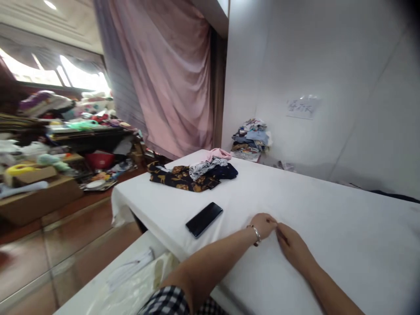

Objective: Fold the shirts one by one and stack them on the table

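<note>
My left hand [263, 224], with a silver bracelet [256, 235] at the wrist, is closed above the white cloth [328, 218] that covers the table. My right hand [293, 247] meets it from the other side, fingers pressed together and fingertips touching those of the left. Whatever the fingers may pinch is hidden or too small to name. A black phone [204, 219] lies face up on the cloth, left of both hands. Farther back is a loose heap of clothes [193, 175], with dark floral, grey patterned, navy and pink pieces.
Folded clothes are stacked [251, 138] at the far wall, near a paper sign [303, 107]. A pink curtain [173, 74] hangs beyond the table. Lower left, a white surface [98, 280] carries a plastic bag [131, 280]. A cardboard box [42, 197] sits on the tiled floor.
</note>
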Motion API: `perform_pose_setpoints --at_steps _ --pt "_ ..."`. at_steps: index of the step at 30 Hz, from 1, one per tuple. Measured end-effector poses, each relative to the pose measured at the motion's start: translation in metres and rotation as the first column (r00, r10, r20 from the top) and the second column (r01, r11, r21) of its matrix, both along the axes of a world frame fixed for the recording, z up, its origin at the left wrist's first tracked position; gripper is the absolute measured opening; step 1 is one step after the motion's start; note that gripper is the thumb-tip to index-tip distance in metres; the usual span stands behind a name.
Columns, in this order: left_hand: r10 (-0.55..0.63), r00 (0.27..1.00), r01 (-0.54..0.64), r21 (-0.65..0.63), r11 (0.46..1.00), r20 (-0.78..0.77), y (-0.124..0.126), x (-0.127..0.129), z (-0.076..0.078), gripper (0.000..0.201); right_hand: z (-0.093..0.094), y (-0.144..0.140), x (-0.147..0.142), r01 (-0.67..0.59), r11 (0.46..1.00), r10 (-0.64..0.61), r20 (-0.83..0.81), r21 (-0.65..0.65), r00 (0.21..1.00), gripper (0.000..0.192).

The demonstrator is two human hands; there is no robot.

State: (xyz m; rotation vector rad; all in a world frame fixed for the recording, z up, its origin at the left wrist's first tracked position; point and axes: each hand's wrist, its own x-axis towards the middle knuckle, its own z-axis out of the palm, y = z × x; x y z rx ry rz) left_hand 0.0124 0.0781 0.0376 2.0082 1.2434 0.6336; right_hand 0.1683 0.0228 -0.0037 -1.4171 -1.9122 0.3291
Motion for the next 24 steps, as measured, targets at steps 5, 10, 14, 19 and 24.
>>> perform_pose_setpoints --at_steps 5,10,14,19,24 --pt "0.147 0.988 -0.144 0.072 0.987 -0.041 0.043 -0.039 0.030 0.028 -0.023 0.007 0.009 0.077 0.997 -0.077 0.009 -0.011 0.997 0.035" --pt "0.367 0.912 -0.332 0.196 0.922 -0.182 0.089 -0.127 0.051 0.027 -0.032 0.010 0.015 0.045 0.998 -0.045 0.003 -0.048 0.999 0.039" --pt "0.530 0.787 -0.471 0.247 0.847 -0.316 0.106 -0.200 0.046 0.028 -0.034 0.012 0.016 0.042 0.998 -0.043 -0.022 -0.044 0.999 0.038" --pt "0.656 0.639 -0.582 0.305 0.754 -0.402 0.111 -0.255 0.029 0.035 -0.033 0.014 0.013 0.066 0.997 -0.068 -0.058 -0.033 0.996 0.040" --pt "0.699 0.588 -0.624 0.323 0.712 -0.406 0.120 -0.264 0.019 0.022 -0.030 0.012 0.012 0.085 0.995 -0.088 -0.056 -0.045 0.995 0.039"
